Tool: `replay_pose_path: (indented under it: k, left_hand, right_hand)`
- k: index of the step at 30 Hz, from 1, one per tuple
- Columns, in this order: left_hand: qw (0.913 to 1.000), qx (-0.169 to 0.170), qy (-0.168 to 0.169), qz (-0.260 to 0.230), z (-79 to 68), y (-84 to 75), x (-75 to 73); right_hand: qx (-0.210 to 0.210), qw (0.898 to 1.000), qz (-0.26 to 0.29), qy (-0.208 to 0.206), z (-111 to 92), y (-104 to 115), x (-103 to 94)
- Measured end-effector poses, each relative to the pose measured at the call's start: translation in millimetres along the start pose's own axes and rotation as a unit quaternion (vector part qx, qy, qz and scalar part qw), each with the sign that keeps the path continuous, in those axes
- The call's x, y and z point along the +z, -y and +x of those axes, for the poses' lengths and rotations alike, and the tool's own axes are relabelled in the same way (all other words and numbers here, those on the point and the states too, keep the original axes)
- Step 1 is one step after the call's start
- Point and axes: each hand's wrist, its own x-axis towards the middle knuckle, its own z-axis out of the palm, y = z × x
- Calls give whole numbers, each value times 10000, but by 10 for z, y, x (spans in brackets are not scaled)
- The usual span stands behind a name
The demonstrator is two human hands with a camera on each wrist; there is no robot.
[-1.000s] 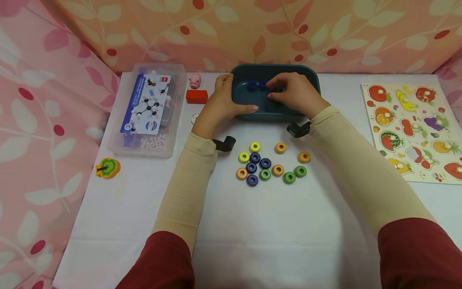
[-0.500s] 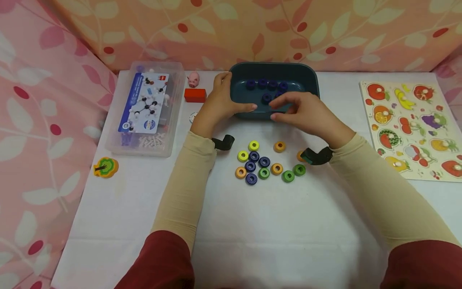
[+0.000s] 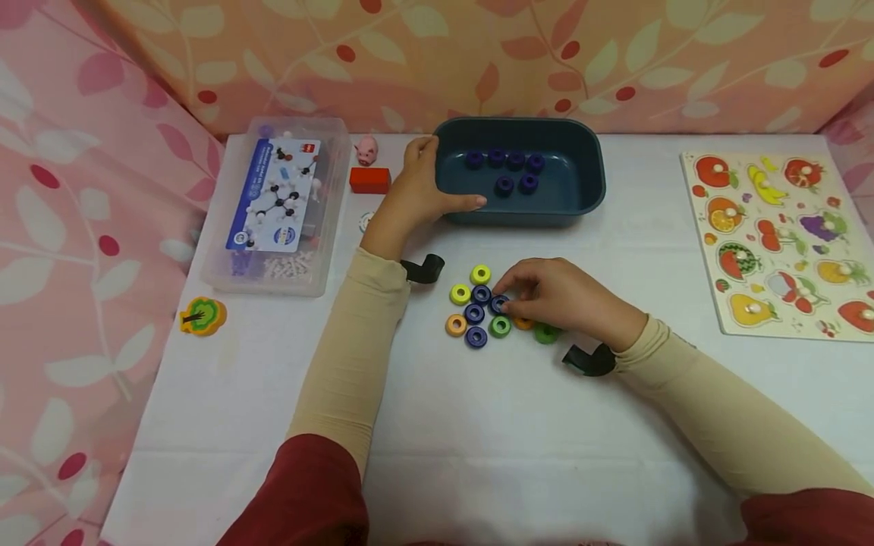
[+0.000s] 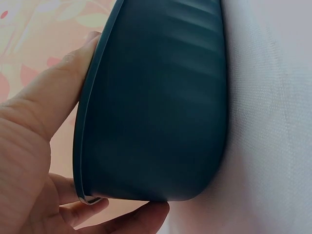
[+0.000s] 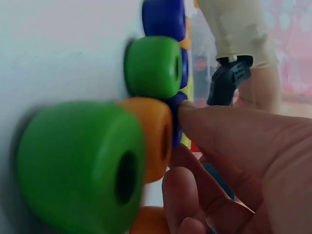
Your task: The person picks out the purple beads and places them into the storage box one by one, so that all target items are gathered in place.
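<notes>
A dark teal plastic tub [image 3: 526,219] stands at the back of the table with several dark blue ring beads [image 3: 516,161] on its floor. My left hand [image 3: 415,196] grips the tub's left end. In the left wrist view the thumb lies at the rim and fingertips [image 4: 151,214] touch the outer wall. In front of the tub, my right hand [image 3: 570,297] pinches a dark blue bead [image 3: 499,304] between thumb and fingers. Around it lie more blue beads [image 3: 476,337], yellow beads [image 3: 460,294], orange beads [image 3: 456,325] and green beads [image 3: 501,327], some partly hidden by this hand.
On the left are a clear lidded box [image 3: 273,205] with a molecule-model label, a pink toy pig [image 3: 366,150], a red block [image 3: 370,180] and a tree-shaped toy piece [image 3: 202,315]. A fruit puzzle board [image 3: 785,243] lies at the right. Patterned curtains [image 3: 519,61] border the table.
My right hand has left the tub, moved toward me to the loose beads and taken hold of a blue one. Blue beads now show uncovered in the tub. My left hand stays put.
</notes>
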Motion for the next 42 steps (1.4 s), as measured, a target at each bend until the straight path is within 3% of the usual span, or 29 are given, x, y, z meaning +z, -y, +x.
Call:
replay_pose_path:
  k: [14, 19, 23, 27, 32, 37, 42]
  left_hand:
    - [10000, 1, 67, 13, 21, 25, 1]
    - [10000, 4, 50, 10, 20, 32, -9]
    - [10000, 4, 58, 3, 19, 33, -5]
    - [10000, -24, 85, -3, 22, 29, 1]
    - [10000, -45, 39, -9, 30, 29, 9]
    - [10000, -54, 53, 39, 28, 31, 15]
    - [9999, -95, 58, 50, 22, 21, 4]
  right_hand:
    - [17, 9998, -95, 180, -14, 58, 58]
    - [-11, 9998, -112, 143, -43, 70, -18]
    - [58, 9997, -64, -210, -92, 98, -248]
    - [384, 9942, -270, -971, -93, 84, -561]
    - [881, 9793, -525, -1742, 87, -63, -827]
    - [1087, 9802, -402, -1605, 357, -238, -874]
    - [1086, 9827, -460, -1431, 515, -279, -885]
